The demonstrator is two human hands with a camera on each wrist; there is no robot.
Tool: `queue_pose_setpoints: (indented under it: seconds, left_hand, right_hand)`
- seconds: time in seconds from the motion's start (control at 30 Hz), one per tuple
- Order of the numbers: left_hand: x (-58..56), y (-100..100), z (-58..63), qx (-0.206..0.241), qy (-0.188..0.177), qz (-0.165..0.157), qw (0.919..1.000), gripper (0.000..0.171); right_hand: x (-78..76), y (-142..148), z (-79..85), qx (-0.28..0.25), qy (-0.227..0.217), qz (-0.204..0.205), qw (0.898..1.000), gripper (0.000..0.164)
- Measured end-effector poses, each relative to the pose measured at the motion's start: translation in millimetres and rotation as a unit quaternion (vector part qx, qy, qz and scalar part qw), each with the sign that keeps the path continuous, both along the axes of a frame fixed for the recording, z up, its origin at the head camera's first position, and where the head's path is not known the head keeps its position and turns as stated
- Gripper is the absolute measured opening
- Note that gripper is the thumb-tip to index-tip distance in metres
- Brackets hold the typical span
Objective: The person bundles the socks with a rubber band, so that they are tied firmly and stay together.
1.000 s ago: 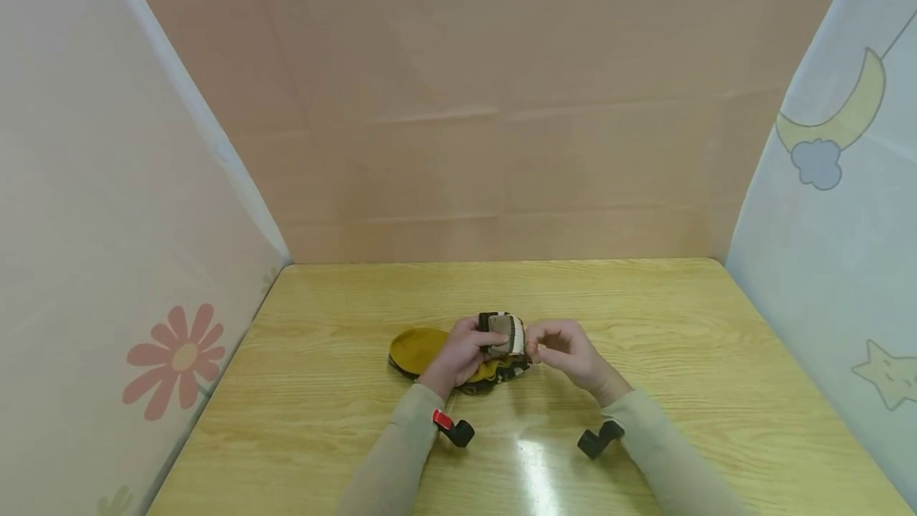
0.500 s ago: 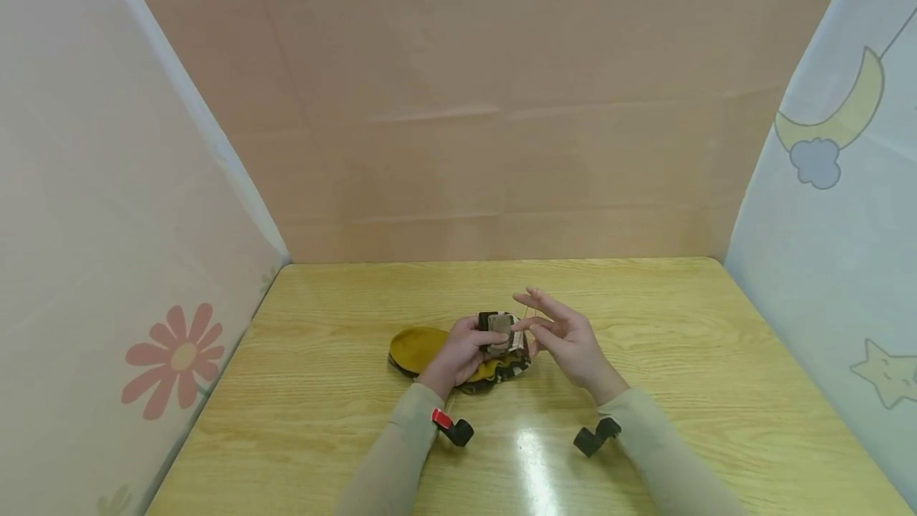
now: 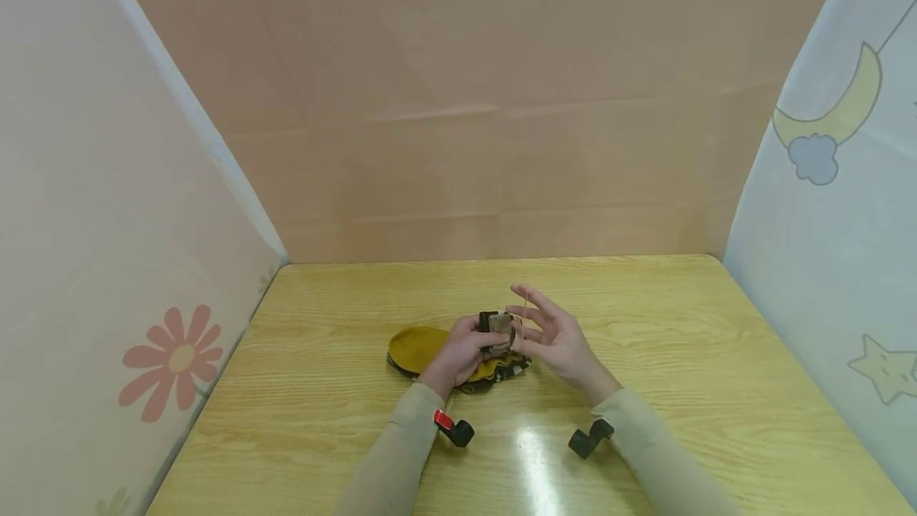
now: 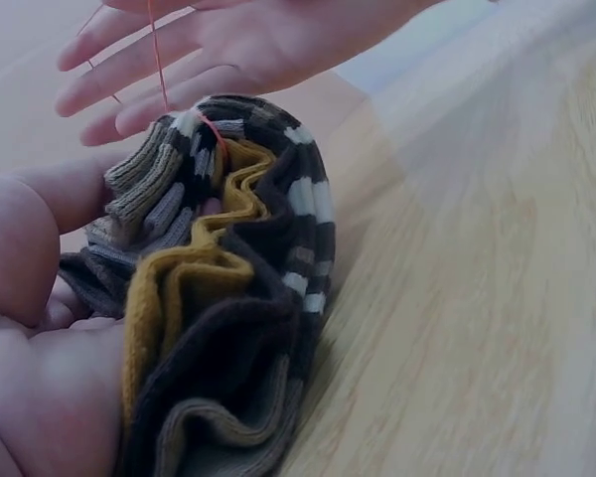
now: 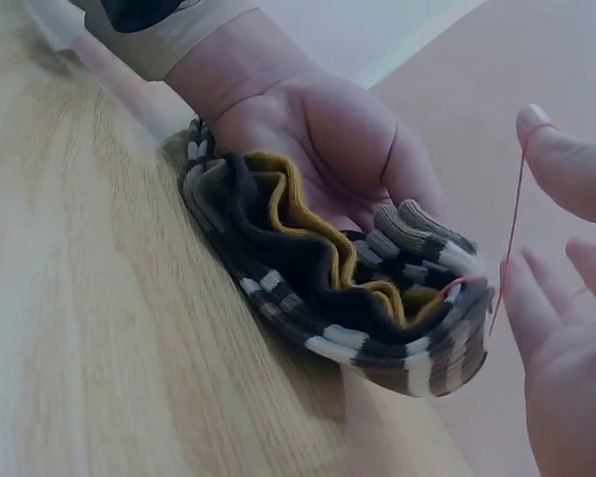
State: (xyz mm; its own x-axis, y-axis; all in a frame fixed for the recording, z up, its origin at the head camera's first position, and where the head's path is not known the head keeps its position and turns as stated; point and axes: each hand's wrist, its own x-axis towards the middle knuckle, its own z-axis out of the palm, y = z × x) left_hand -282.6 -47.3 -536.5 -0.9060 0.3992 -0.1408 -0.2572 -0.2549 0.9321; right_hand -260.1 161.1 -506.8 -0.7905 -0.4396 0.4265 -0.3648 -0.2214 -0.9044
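Note:
My left hand (image 3: 456, 354) grips a folded bundle of socks (image 3: 418, 349), its thumb pressed on the rolled cuff part. In the right wrist view the socks (image 5: 323, 323) show mustard, dark brown and striped knit layers, gathered in wavy folds. A thin red rubber band (image 5: 518, 229) runs from my right thumb tip down to the end of the bundle and passes over the cuffs. My right hand (image 3: 562, 345) is just right of the bundle, fingers spread and mostly straight, stretching the band. The band (image 4: 157, 55) also stands taut above the socks in the left wrist view.
The bundle lies low over a light wood-grain table (image 3: 322, 436). A plain brownish-pink backdrop (image 3: 458, 102) rises behind the table. Pale printed curtains stand at the left (image 3: 107, 181) and right. Each wrist wears a small dark camera.
My right hand opened from curled fingers at the bundle's end to spread fingers holding the band stretched, then shifted slightly left. My left hand and the socks stayed in place.

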Motion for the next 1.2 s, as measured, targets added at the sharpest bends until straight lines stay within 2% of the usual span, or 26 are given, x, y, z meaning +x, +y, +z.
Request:
queue_pose_setpoints:
  seconds: [0.13,0.23,0.37,0.5,0.6,0.73,0.83,0.97,1.07,1.2]
  left_hand:
    - [-0.3,1,0.0,-0.002,0.006,-0.003,1.0,0.035]
    - [0.8,3,1.6,-0.008,0.014,-0.002,0.9999,0.034]
    - [2.0,5,3.0,-0.018,0.023,0.002,0.9996,0.032]
    - [3.2,7,3.1,-0.036,0.034,0.009,0.9987,0.032]
    - [4.9,9,2.4,-0.065,0.054,0.016,0.9963,0.033]
    - [8.2,11,1.9,-0.115,0.089,0.022,0.9891,0.035]
    - [10.6,13,2.1,-0.13,0.112,0.019,0.9849,0.035]
    - [12.9,14,3.1,-0.1,0.117,0.007,0.9881,0.04]
    - [13.9,14,4.2,-0.072,0.106,0.002,0.9918,0.041]
    - [14.8,14,6.9,-0.059,0.103,0.002,0.993,0.038]
  right_hand:
    - [1.6,1,5.1,0.058,0.024,-0.031,0.998,0.097]
    - [1.1,2,6.5,0.107,0.059,-0.052,0.991,0.101]
    - [0.7,5,7.3,0.16,0.082,-0.076,0.981,0.104]
    - [-0.7,7,6.1,0.202,0.09,-0.083,0.972,0.107]
    - [-2.4,7,3.6,0.227,0.096,-0.078,0.966,0.11]
    - [-3.6,6,-0.5,0.245,0.088,-0.071,0.963,0.113]
    - [-3.9,7,-2.8,0.251,0.08,-0.076,0.962,0.112]
    - [-3.8,10,-2.8,0.247,0.074,-0.086,0.962,0.112]
    - [-5.1,14,-3.2,0.232,0.06,-0.086,0.967,0.111]
    - [-7.4,19,-4.6,0.199,0.04,-0.087,0.975,0.105]
